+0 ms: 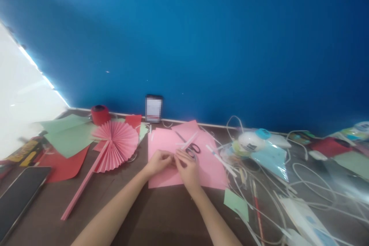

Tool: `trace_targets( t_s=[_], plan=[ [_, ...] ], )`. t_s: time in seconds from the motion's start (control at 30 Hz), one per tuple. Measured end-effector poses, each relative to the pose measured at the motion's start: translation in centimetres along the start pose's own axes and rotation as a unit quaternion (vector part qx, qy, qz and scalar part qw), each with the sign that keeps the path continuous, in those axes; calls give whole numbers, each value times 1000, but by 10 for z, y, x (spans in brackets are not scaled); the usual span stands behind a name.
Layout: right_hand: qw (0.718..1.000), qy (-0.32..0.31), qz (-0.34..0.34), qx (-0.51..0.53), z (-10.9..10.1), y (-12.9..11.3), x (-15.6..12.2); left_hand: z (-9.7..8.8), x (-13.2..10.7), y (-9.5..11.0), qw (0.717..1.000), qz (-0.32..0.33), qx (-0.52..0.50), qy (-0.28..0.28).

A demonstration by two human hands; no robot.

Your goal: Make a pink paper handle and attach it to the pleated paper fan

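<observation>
Both hands, left hand and right hand, meet fingertip to fingertip, pinching a pink paper strip over the pink sheet mid-bench, scissors at one o'clock, pleated pink fan at nine.

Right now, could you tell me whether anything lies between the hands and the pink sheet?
Nothing visible does: the left hand and right hand rest on the pink sheet; the scissors lie just beyond them.

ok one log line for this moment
left hand and right hand: fingertips meeting on pink paper sheet | scissors: lying on sheet
</observation>
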State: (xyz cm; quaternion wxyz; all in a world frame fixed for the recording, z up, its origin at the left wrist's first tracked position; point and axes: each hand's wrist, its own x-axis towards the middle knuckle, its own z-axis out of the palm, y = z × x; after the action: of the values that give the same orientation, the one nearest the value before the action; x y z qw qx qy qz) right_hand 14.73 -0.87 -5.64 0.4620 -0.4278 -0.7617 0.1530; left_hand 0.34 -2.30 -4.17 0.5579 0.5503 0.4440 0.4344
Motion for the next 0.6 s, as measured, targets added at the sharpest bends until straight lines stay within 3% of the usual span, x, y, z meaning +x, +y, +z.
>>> trace_targets(
  t_s=[0.23,0.6],
  plan=[
    [999,-10,27,34,-2,-1,2,0,-1,1,1000,10,8,-16],
    [999,4,41,9,2,-7,0,0,0,-8,998,27,51,13]
  ],
)
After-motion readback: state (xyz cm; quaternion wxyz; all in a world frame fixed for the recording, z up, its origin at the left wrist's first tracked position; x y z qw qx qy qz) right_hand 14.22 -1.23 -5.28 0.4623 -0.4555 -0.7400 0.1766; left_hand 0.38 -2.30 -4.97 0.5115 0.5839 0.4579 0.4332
